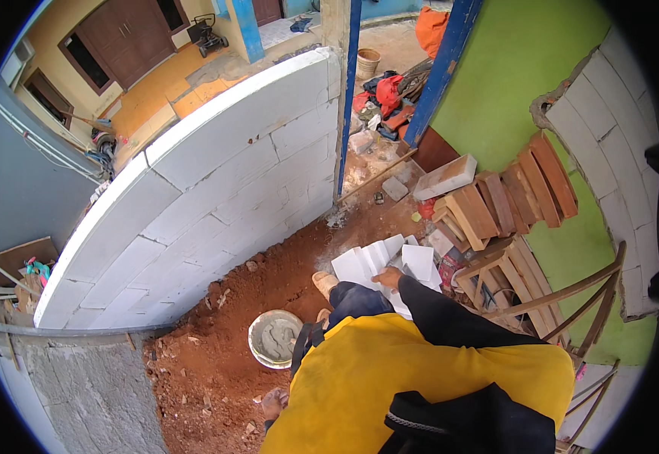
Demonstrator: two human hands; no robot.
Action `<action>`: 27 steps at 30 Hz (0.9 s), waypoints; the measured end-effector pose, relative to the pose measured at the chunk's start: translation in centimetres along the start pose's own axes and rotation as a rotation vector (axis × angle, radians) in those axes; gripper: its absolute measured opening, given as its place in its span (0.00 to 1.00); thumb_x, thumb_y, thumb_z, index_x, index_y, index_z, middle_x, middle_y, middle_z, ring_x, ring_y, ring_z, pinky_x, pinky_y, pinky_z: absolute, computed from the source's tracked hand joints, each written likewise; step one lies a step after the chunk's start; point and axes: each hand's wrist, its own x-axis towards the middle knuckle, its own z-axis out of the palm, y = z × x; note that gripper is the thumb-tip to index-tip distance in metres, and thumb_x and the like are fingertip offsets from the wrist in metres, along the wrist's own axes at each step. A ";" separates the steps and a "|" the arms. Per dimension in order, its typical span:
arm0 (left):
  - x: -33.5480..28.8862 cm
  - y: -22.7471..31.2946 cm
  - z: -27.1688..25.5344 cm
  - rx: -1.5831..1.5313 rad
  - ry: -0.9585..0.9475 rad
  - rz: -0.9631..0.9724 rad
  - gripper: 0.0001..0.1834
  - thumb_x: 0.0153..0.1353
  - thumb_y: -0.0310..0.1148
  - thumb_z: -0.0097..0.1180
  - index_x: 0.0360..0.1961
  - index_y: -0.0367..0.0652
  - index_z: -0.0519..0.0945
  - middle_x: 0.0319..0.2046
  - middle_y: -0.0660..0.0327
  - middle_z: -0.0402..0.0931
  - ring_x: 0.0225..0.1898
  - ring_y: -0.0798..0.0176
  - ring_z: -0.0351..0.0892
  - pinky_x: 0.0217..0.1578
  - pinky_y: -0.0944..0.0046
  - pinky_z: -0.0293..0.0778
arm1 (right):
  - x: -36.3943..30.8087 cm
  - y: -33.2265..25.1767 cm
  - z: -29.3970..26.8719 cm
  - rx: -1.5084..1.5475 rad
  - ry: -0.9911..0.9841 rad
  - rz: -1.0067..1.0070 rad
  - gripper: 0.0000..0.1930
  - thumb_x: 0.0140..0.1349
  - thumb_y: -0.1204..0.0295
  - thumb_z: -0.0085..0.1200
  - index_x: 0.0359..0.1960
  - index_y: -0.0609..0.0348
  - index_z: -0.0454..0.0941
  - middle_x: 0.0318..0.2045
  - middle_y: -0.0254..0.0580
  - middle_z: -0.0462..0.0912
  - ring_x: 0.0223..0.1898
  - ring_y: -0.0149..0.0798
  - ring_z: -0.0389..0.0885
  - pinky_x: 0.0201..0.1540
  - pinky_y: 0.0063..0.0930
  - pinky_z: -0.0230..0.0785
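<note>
My right hand (387, 278) reaches down to a loose group of white lightweight concrete blocks (356, 266) beside my right foot, its fingers bent over the edge of one block. More cut pieces (419, 265) lie against its far side. My left hand (275, 403) hangs low at my left side above the red soil, fingers curled; whatever they hold, if anything, is hidden. Between my left hand and the block wall stands a round pale basin (275, 338) of wet grey mortar, partly covered by my leg.
A white block wall (223, 193) curves along the left. Wooden boards and frames (507, 197) pile up by the green wall (496, 83). Blue posts (444, 68) frame an opening ahead, with rubble and red cloth (390, 92). Loose soil (193, 378) covers the ground.
</note>
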 end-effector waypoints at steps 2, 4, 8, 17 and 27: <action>2.2 5.8 0.4 0.062 0.238 0.016 0.09 0.76 0.36 0.56 0.48 0.45 0.83 0.33 0.67 0.82 0.30 0.73 0.78 0.25 0.69 0.70 | 2.4 -5.5 -4.7 -0.004 0.059 -0.159 0.37 0.66 0.46 0.61 0.64 0.68 0.80 0.63 0.61 0.82 0.63 0.55 0.82 0.64 0.39 0.76; 3.2 11.8 1.7 0.185 0.437 0.161 0.12 0.75 0.36 0.59 0.51 0.39 0.84 0.33 0.66 0.82 0.29 0.74 0.76 0.26 0.70 0.69 | 4.1 -12.4 -9.8 0.443 0.162 -0.224 0.35 0.68 0.50 0.64 0.67 0.66 0.77 0.62 0.55 0.83 0.61 0.49 0.83 0.60 0.38 0.77; 4.0 21.8 4.3 0.399 0.499 0.319 0.20 0.74 0.38 0.62 0.58 0.34 0.82 0.41 0.65 0.85 0.39 0.72 0.80 0.36 0.70 0.74 | 6.3 -27.4 -22.5 0.649 0.475 -0.577 0.32 0.69 0.53 0.64 0.65 0.66 0.79 0.59 0.54 0.86 0.62 0.47 0.83 0.63 0.36 0.74; 0.9 20.7 8.1 0.466 0.458 0.463 0.19 0.75 0.29 0.60 0.62 0.32 0.80 0.52 0.54 0.85 0.54 0.55 0.82 0.52 0.61 0.80 | 11.3 -45.5 -37.8 1.063 0.757 -0.422 0.27 0.68 0.58 0.63 0.62 0.65 0.78 0.53 0.54 0.87 0.54 0.50 0.87 0.53 0.41 0.79; 2.4 8.7 2.5 0.366 0.282 0.145 0.24 0.69 0.39 0.67 0.59 0.33 0.81 0.51 0.55 0.85 0.55 0.56 0.82 0.59 0.55 0.78 | 12.1 -41.9 -43.7 1.042 0.626 -0.835 0.10 0.73 0.64 0.59 0.47 0.52 0.89 0.21 0.23 0.70 0.14 0.24 0.58 0.16 0.21 0.47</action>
